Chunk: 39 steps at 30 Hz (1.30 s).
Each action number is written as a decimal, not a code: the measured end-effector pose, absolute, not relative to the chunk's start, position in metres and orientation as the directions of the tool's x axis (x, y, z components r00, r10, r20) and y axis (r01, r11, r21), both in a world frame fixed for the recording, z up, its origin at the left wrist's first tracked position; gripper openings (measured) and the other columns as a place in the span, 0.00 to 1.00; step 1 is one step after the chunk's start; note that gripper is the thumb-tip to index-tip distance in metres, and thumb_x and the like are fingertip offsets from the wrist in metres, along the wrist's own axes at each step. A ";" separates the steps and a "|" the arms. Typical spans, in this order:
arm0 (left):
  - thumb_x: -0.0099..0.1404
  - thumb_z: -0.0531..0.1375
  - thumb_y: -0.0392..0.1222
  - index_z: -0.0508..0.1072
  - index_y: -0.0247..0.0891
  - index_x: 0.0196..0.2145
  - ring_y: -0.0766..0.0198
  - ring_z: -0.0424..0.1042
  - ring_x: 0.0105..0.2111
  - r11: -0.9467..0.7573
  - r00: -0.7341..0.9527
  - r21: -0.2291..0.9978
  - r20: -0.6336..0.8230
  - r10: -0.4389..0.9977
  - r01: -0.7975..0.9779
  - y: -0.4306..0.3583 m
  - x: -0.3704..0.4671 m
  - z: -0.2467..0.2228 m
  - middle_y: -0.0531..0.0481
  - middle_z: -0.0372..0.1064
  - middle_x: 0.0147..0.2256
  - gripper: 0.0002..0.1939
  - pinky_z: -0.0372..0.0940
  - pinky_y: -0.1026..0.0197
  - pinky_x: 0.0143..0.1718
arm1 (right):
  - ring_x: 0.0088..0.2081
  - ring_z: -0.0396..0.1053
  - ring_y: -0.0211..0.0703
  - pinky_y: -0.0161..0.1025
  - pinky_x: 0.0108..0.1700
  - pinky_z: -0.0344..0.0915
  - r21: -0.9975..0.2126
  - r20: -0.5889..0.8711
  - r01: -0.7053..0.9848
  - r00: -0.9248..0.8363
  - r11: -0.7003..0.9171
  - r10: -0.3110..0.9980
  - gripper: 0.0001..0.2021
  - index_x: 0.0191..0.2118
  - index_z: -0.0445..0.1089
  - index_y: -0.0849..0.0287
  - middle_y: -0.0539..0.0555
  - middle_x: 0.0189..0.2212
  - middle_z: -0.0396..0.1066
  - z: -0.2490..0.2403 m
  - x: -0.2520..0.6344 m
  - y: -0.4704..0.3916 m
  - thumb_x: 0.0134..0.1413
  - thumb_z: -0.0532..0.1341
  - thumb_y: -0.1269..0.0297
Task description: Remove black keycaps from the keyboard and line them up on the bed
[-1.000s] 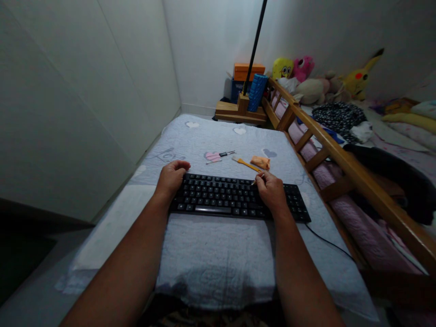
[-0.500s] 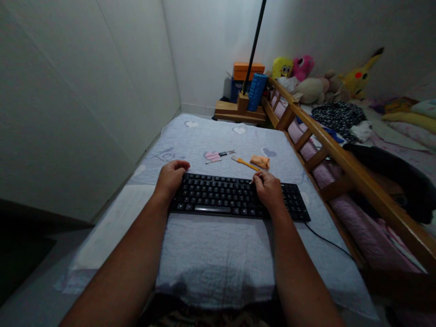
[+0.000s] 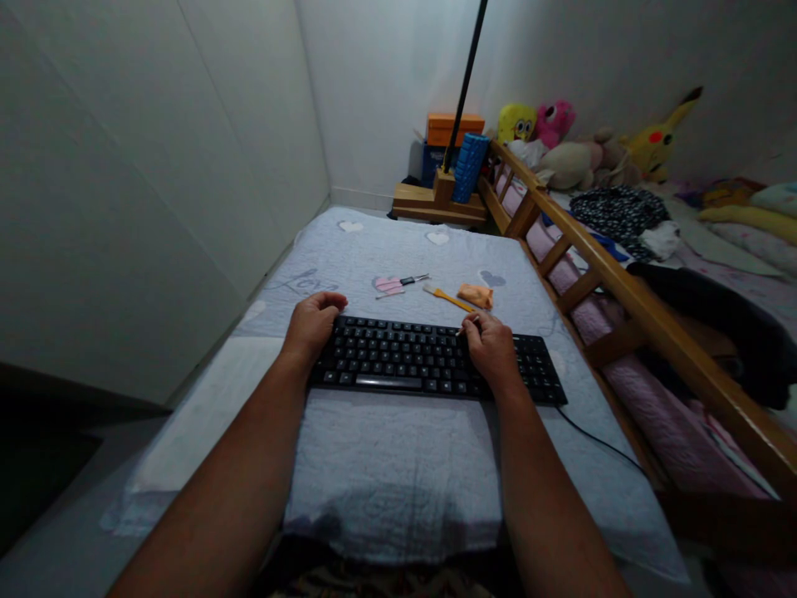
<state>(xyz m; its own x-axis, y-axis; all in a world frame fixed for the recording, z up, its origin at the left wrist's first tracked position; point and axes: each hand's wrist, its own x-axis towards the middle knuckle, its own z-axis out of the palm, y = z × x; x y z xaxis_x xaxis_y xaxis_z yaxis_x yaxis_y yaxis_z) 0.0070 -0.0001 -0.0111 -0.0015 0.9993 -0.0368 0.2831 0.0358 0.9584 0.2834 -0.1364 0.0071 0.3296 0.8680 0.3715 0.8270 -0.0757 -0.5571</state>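
A black keyboard (image 3: pixel 398 357) lies flat across the cloth in front of me. My left hand (image 3: pixel 311 328) is closed around its far left corner, thumb near the top edge. Over the right part of the keys, my right hand (image 3: pixel 490 345) pinches a thin cotton swab (image 3: pixel 460 332), whose white tip points down at the upper keys. Beyond the keyboard lie an orange-handled brush (image 3: pixel 453 300), a crumpled orange packet (image 3: pixel 476 296), a pair of tweezers (image 3: pixel 414 280) and a second cotton swab (image 3: pixel 390 294).
A pale blue cloth (image 3: pixel 398 465) with heart prints covers the surface. The keyboard's cable (image 3: pixel 601 440) runs off to the right. A wooden bed rail (image 3: pixel 623 295) borders the right side, with plush toys behind it. At the back stand a blue foam roller (image 3: pixel 470 169) and an orange box (image 3: pixel 454 126).
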 end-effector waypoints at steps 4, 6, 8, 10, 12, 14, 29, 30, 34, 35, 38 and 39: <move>0.45 0.56 0.34 0.77 0.38 0.33 0.57 0.73 0.38 0.037 0.000 0.960 -0.039 0.999 0.279 0.002 0.006 -0.014 0.48 0.76 0.36 0.16 0.66 0.56 0.46 | 0.36 0.71 0.50 0.44 0.42 0.63 -0.549 0.376 0.832 0.327 -0.076 0.867 0.10 0.30 0.70 0.57 0.57 0.30 0.74 0.006 0.284 -0.135 0.58 0.52 0.64; 0.46 0.56 0.34 0.77 0.38 0.33 0.57 0.73 0.38 0.035 0.001 0.960 -0.037 0.999 0.279 0.002 0.006 -0.013 0.48 0.76 0.36 0.15 0.66 0.56 0.47 | 0.36 0.70 0.50 0.44 0.42 0.63 -0.548 0.380 0.833 0.326 -0.073 0.866 0.10 0.31 0.69 0.57 0.57 0.30 0.74 0.005 0.285 -0.135 0.58 0.52 0.64; 0.46 0.56 0.34 0.77 0.39 0.32 0.56 0.73 0.39 0.034 -0.002 0.959 -0.035 0.999 0.281 0.000 0.007 -0.011 0.48 0.76 0.36 0.15 0.66 0.55 0.47 | 0.35 0.70 0.50 0.44 0.42 0.63 -0.553 0.381 0.830 0.328 -0.070 0.865 0.10 0.30 0.69 0.57 0.57 0.30 0.74 0.004 0.285 -0.135 0.58 0.52 0.64; 0.45 0.56 0.33 0.77 0.39 0.31 0.56 0.73 0.38 0.036 -0.006 0.958 -0.036 0.999 0.285 -0.001 0.007 -0.009 0.48 0.77 0.36 0.14 0.66 0.55 0.47 | 0.35 0.70 0.49 0.44 0.42 0.63 -0.560 0.381 0.826 0.328 -0.067 0.864 0.10 0.30 0.69 0.57 0.57 0.30 0.74 0.004 0.286 -0.135 0.58 0.53 0.64; 0.45 0.56 0.33 0.77 0.39 0.31 0.56 0.73 0.38 0.035 -0.007 0.957 -0.035 0.999 0.289 -0.003 0.008 -0.007 0.48 0.77 0.35 0.14 0.66 0.55 0.47 | 0.35 0.71 0.49 0.44 0.42 0.63 -0.560 0.383 0.826 0.328 -0.065 0.864 0.10 0.30 0.69 0.56 0.57 0.30 0.74 0.003 0.286 -0.135 0.58 0.53 0.64; 0.45 0.56 0.33 0.77 0.39 0.31 0.56 0.73 0.38 0.038 -0.008 0.955 -0.037 0.999 0.294 -0.003 0.008 -0.006 0.48 0.77 0.35 0.15 0.66 0.55 0.47 | 0.35 0.71 0.49 0.43 0.41 0.63 -0.556 0.387 0.829 0.327 -0.065 0.862 0.09 0.30 0.69 0.56 0.57 0.30 0.74 0.004 0.286 -0.135 0.57 0.53 0.64; 0.45 0.56 0.34 0.76 0.38 0.31 0.56 0.73 0.39 0.045 -0.005 0.959 -0.045 0.999 0.281 -0.003 0.009 -0.005 0.48 0.76 0.36 0.15 0.65 0.55 0.48 | 0.35 0.71 0.50 0.44 0.42 0.63 -0.565 0.369 0.822 0.326 -0.068 0.870 0.10 0.29 0.68 0.56 0.57 0.30 0.74 0.006 0.283 -0.136 0.58 0.52 0.63; 0.45 0.56 0.33 0.76 0.38 0.31 0.56 0.73 0.39 0.041 -0.005 0.958 -0.042 0.999 0.283 -0.004 0.009 -0.005 0.48 0.76 0.36 0.15 0.65 0.56 0.48 | 0.35 0.71 0.50 0.44 0.42 0.63 -0.566 0.367 0.821 0.326 -0.069 0.871 0.10 0.29 0.68 0.56 0.57 0.30 0.74 0.006 0.283 -0.136 0.57 0.52 0.64; 0.45 0.55 0.33 0.76 0.38 0.31 0.57 0.73 0.39 0.043 -0.004 0.958 -0.044 0.999 0.283 -0.004 0.008 -0.006 0.48 0.76 0.36 0.14 0.65 0.56 0.48 | 0.35 0.71 0.49 0.43 0.41 0.63 -0.566 0.374 0.821 0.330 -0.068 0.867 0.09 0.30 0.69 0.56 0.57 0.30 0.75 0.006 0.284 -0.136 0.57 0.53 0.64; 0.45 0.55 0.33 0.76 0.38 0.31 0.57 0.73 0.39 0.043 0.000 0.958 -0.045 0.999 0.283 -0.003 0.008 -0.006 0.48 0.76 0.36 0.15 0.65 0.56 0.48 | 0.35 0.71 0.49 0.43 0.41 0.63 -0.566 0.378 0.821 0.331 -0.067 0.864 0.10 0.30 0.69 0.56 0.57 0.30 0.74 0.006 0.284 -0.136 0.57 0.53 0.64; 0.46 0.55 0.34 0.76 0.38 0.32 0.57 0.73 0.39 0.031 0.009 0.958 -0.035 0.999 0.284 0.000 0.007 -0.010 0.48 0.76 0.36 0.15 0.65 0.56 0.48 | 0.34 0.70 0.49 0.43 0.40 0.63 -0.567 0.387 0.822 0.332 -0.063 0.860 0.10 0.30 0.69 0.57 0.56 0.29 0.74 0.004 0.285 -0.135 0.58 0.53 0.63; 0.46 0.55 0.34 0.76 0.37 0.32 0.57 0.73 0.39 0.026 0.009 0.959 -0.030 1.000 0.283 0.001 0.007 -0.012 0.48 0.76 0.36 0.15 0.65 0.56 0.48 | 0.34 0.70 0.48 0.43 0.40 0.63 -0.566 0.389 0.822 0.333 -0.062 0.859 0.10 0.30 0.69 0.57 0.56 0.29 0.74 0.003 0.286 -0.135 0.58 0.53 0.63</move>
